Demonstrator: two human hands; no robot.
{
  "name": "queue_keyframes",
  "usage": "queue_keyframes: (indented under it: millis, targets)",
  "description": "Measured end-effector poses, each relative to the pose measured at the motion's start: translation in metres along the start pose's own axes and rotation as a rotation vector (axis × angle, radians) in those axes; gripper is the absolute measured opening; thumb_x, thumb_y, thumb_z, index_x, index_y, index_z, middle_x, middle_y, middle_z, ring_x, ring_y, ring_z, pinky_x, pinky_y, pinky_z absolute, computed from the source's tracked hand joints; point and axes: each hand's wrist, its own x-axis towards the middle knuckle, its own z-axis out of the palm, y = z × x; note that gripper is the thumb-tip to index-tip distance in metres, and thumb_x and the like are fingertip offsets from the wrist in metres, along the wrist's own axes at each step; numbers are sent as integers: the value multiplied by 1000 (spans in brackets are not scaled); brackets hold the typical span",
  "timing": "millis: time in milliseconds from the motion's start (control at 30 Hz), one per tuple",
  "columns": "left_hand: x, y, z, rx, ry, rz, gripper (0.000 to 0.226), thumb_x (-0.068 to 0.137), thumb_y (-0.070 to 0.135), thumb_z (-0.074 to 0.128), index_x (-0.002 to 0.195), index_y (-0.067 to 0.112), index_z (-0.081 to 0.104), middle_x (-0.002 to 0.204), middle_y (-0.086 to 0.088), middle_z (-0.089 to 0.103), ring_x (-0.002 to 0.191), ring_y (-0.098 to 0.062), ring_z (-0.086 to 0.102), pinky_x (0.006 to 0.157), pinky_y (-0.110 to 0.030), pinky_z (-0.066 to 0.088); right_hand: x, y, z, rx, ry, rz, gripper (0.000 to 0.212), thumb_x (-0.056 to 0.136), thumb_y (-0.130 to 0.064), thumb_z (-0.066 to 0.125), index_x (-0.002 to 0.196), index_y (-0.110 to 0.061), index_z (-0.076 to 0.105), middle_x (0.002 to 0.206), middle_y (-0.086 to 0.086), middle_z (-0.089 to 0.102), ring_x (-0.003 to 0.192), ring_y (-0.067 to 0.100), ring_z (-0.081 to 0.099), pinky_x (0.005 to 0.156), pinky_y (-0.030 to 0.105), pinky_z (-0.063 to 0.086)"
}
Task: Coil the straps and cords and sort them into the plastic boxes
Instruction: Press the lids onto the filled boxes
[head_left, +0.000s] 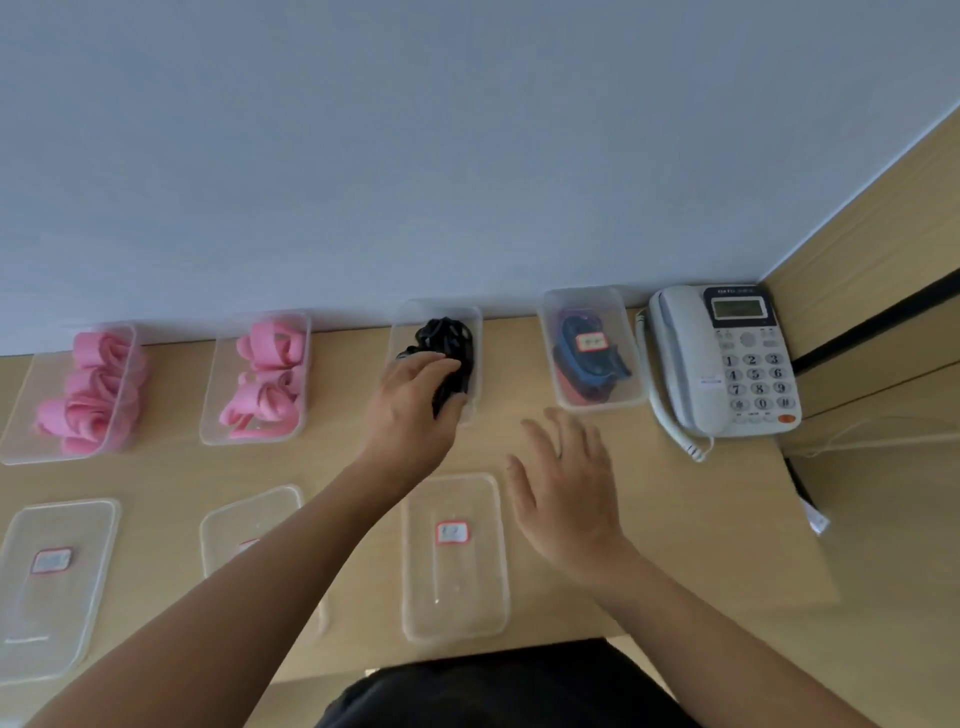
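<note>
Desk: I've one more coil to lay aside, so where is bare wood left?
The widest bare patch lies right of the rightmost lid, before the lidded box and telephone; the right hand hovers over part of it. A gap separates the second pink-strap box from the black-cord box. The left front is crowded with lids.

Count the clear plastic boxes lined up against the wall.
4, in one row: far-left box with pink straps, second box with more pink straps, third box with black cords, and lidded fourth box beside the telephone. None seems hidden.
</note>
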Motion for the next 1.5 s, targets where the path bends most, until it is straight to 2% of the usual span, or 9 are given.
queue_keyframes:
  millis: [133, 233, 300, 433, 633, 867, 1167, 1267, 1500]
  targets:
    - [-21, -38, -29, -64, 40, -157, 28, 89, 8, 75, 117, 6, 74, 116, -14, 71, 109, -37, 65, 96, -35, 44, -52, -71, 28, -32, -246, 28, 58, 91, -55, 47, 134, -17, 56, 146, 21, 45, 127, 42, 49, 95, 50, 49]
    - [-28, -46, -39, -171, -61, -314, 31, 95, 19, 70, 126, 11, 70, 126, -10, 68, 116, -30, 62, 103, -37, 46, -76, -100, 55, -92, -525, 187, 91, 83, -81, 27, 156, -28, 14, 165, 18, -12, 149, 45, -1, 115, 58, 21]
    - [-32, -51, -45, -241, -124, -405, 34, 98, 24, 66, 131, 14, 67, 132, -7, 66, 121, -26, 60, 106, -43, 47, -84, -110, 64, -114, -570, 190, 92, 84, -80, 28, 157, -30, 2, 161, 14, -29, 149, 44, -14, 119, 59, 10]
    - [-38, -62, -58, -284, -205, -439, 38, 98, 27, 65, 134, 15, 64, 135, -3, 64, 120, -21, 60, 106, -40, 47, -81, -128, 53, -122, -545, 169, 84, 85, -68, 38, 156, -30, 16, 166, 12, -11, 151, 40, 4, 114, 57, 19]
    - [-21, -69, -66, -387, -206, -525, 34, 100, 37, 61, 130, 23, 66, 123, 4, 68, 107, -15, 63, 95, -40, 54, -48, -144, 21, -55, -170, -21, 79, 72, -61, 58, 140, -24, 49, 154, 13, 37, 132, 36, 41, 95, 56, 41]
    - [14, -58, -59, -639, -209, -706, 36, 93, 59, 51, 111, 32, 67, 106, 7, 70, 99, -19, 68, 95, -49, 58, 80, -120, 23, -171, -270, 148, 85, 82, -74, 35, 153, -31, 21, 164, 10, 9, 143, 35, 17, 103, 57, 29]
    - [55, -57, -29, -512, -213, -787, 23, 96, 34, 66, 115, 22, 73, 104, 6, 74, 99, -14, 68, 89, -36, 58, 131, -110, 55, -188, -260, 106, 80, 78, -68, 43, 145, -24, 39, 152, 19, 34, 133, 38, 31, 94, 52, 33]
    - [63, -63, -22, -460, -162, -809, 10, 91, 26, 73, 100, 22, 76, 92, 5, 76, 89, -15, 71, 72, -28, 56, 131, -103, 60, -191, -223, 85, 83, 81, -74, 31, 145, -22, 43, 149, 21, 39, 129, 39, 36, 89, 51, 33]
    - [73, -76, -13, -404, -249, -798, 9, 87, 19, 79, 90, 20, 71, 85, -3, 76, 79, -19, 73, 63, -31, 57, 121, -91, 77, -117, -273, 61, 92, 90, -78, 19, 158, -16, 19, 162, 27, 12, 151, 46, -2, 121, 59, 6]
